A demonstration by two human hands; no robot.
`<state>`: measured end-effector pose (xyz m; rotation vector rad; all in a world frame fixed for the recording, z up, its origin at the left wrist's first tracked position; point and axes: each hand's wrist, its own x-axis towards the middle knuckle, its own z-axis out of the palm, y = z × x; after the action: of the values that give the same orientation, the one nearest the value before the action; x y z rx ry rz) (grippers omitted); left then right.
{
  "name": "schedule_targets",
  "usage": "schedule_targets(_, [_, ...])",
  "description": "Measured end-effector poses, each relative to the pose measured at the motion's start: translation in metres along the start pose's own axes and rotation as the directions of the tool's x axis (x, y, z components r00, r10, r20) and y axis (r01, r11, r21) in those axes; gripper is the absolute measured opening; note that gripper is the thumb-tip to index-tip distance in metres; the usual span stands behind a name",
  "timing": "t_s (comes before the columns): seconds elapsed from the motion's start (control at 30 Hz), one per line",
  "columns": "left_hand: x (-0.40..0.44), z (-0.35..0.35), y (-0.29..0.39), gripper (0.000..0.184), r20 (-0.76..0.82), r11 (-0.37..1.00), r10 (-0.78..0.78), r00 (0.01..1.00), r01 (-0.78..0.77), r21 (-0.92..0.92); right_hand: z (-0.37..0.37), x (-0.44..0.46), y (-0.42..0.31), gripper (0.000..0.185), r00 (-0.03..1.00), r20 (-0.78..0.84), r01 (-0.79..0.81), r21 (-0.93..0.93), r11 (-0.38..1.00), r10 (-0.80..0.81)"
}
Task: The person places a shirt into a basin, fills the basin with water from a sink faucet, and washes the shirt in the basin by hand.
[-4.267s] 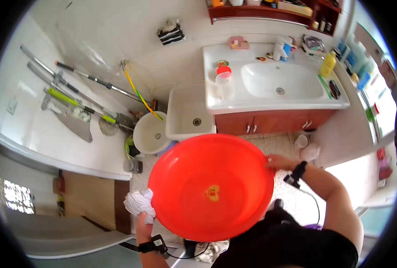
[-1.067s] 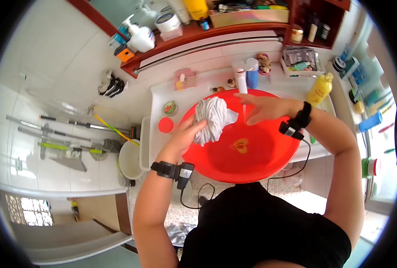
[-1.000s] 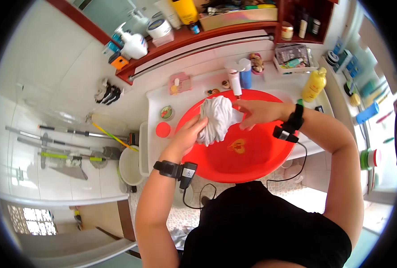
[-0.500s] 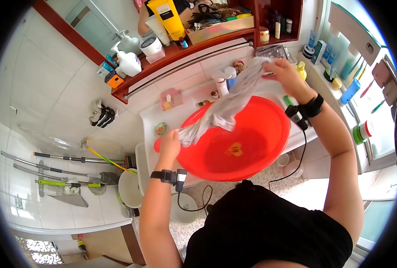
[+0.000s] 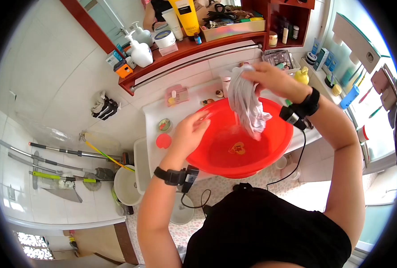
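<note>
A large red basin (image 5: 216,154) with a yellow heart mark on its bottom rests on the white sink counter. My right hand (image 5: 270,80) grips the upper end of a light grey-white cloth (image 5: 247,102), which hangs down over the basin. The cloth's lower end dangles inside the rim, bunched up. Near the basin's left rim is my left hand (image 5: 192,134), fingers apart, holding nothing and not touching the cloth. Some motion blurs its fingertips.
A red shelf (image 5: 198,47) with bottles runs above the counter (image 5: 151,111). A pink soap box (image 5: 176,95) and a red lid (image 5: 163,141) lie left of the basin. A yellow bottle (image 5: 302,76) stands at right. Mops (image 5: 64,154) lean on the left wall.
The basin went from above the floor to the counter. The bunched cloth was stretched between both hands; my left hand has since let go, and the cloth hangs from my right hand.
</note>
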<state>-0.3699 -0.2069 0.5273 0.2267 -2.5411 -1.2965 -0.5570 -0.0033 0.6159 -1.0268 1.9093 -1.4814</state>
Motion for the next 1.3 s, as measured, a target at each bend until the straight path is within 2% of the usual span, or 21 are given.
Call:
schedule_targets(0.03, [0.003,0.000,0.018,0.038,0.093,0.990,0.006,0.996,0.007,-0.143,0.009,0.000,0.002,0.030,0.998,0.037,-0.041,0.002,0.999,0.041])
schedule_targets(0.07, [0.006,0.002,0.036,0.038,0.083,0.990,0.003,0.997,0.009,-0.143,0.017,0.001,0.003,0.030,0.994,0.072,-0.082,0.004,0.997,0.082])
schedule_targets(0.13, [0.010,0.011,0.062,0.035,0.167,0.952,0.034,0.985,0.019,-0.305,0.028,0.003,0.005,0.030,0.988,0.130,-0.089,0.056,0.995,0.081])
schedule_targets(0.23, [0.021,0.028,0.063,0.033,0.082,0.919,0.106,0.991,-0.066,-0.388,0.029,0.008,0.008,0.026,0.982,0.170,-0.100,0.134,0.986,0.076])
schedule_targets(0.3, [0.025,0.033,0.065,0.031,0.017,0.905,0.091,0.996,-0.075,-0.419,0.022,0.007,0.005,0.021,0.967,0.254,-0.016,0.044,0.999,0.004])
schedule_targets(0.4, [0.031,0.040,0.047,0.030,-0.050,0.902,0.022,0.998,-0.042,-0.430,0.026,-0.005,0.000,0.014,0.971,0.232,0.018,0.147,0.989,-0.052])
schedule_targets(0.5, [0.036,0.035,0.015,0.025,-0.113,0.863,-0.069,0.991,0.003,-0.506,0.018,-0.007,0.005,0.014,0.975,0.220,0.014,0.110,0.994,-0.038])
schedule_targets(0.57, [0.034,0.020,0.004,0.025,-0.136,0.636,-0.320,0.938,0.106,-0.765,0.007,-0.006,0.013,0.016,0.978,0.196,0.057,0.084,0.995,-0.073])
schedule_targets(0.6, [0.033,0.012,0.003,0.029,-0.186,0.592,-0.334,0.924,0.052,-0.805,0.001,-0.004,0.017,0.019,0.980,0.169,0.098,0.052,0.994,-0.105])
schedule_targets(0.67, [0.031,-0.005,0.004,0.031,-0.227,0.617,-0.307,0.924,0.011,-0.787,-0.008,0.000,0.026,0.021,0.981,0.139,0.132,0.009,0.991,-0.132])
schedule_targets(0.7, [0.029,-0.013,0.011,0.034,-0.264,0.636,-0.278,0.924,-0.029,-0.771,-0.013,0.003,0.033,0.024,0.982,0.109,0.160,-0.040,0.986,-0.155])
schedule_targets(0.73, [0.023,-0.021,0.023,0.036,-0.242,0.686,-0.208,0.948,-0.035,-0.727,-0.020,0.008,0.041,0.021,0.971,0.133,0.220,-0.191,0.956,-0.197])
schedule_targets(0.77, [0.021,-0.025,0.029,0.036,-0.241,0.687,-0.211,0.947,-0.032,-0.726,-0.025,0.011,0.045,0.021,0.972,0.134,0.218,-0.189,0.958,-0.195])
schedule_targets(0.83, [0.020,-0.029,0.038,0.035,-0.167,0.756,-0.168,0.972,0.018,-0.654,-0.028,0.008,0.037,0.017,0.970,0.214,0.228,-0.668,0.709,-0.110])
schedule_targets(0.9, [0.019,-0.034,0.048,0.030,-0.158,0.800,-0.155,0.975,0.030,-0.599,-0.032,0.012,0.042,0.021,0.983,0.149,0.183,-0.671,0.719,-0.110])
schedule_targets(0.97, [0.020,-0.040,0.056,0.024,-0.087,0.870,-0.061,0.994,0.011,-0.493,-0.036,0.018,0.051,0.025,0.991,0.076,0.130,-0.667,0.733,-0.106])
schedule_targets(1.03, [0.023,-0.047,0.054,0.028,-0.106,0.919,-0.049,0.993,0.003,-0.395,-0.040,0.024,0.058,0.031,0.980,-0.054,0.129,-0.557,0.820,-0.191])
schedule_targets(1.1, [0.024,-0.054,0.056,0.031,-0.214,1.000,0.005,0.977,-0.011,-0.026,-0.043,0.024,0.049,0.030,0.977,-0.090,0.114,-0.535,0.837,-0.191])
schedule_targets(1.17, [0.025,-0.066,0.057,0.031,-0.223,0.996,-0.014,0.975,-0.007,-0.091,-0.047,0.017,0.020,0.027,0.982,0.044,0.183,-0.453,0.872,-0.183])
schedule_targets(1.23, [0.026,-0.077,0.061,0.032,-0.229,0.988,-0.034,0.973,-0.003,-0.157,-0.061,0.022,0.007,0.024,0.919,0.161,0.386,-0.558,0.734,-0.361])
schedule_targets(1.3, [0.024,-0.085,0.069,0.030,-0.217,0.947,-0.077,0.973,0.003,-0.321,-0.073,0.025,-0.005,0.023,0.922,0.216,0.386,-0.446,0.807,-0.322])
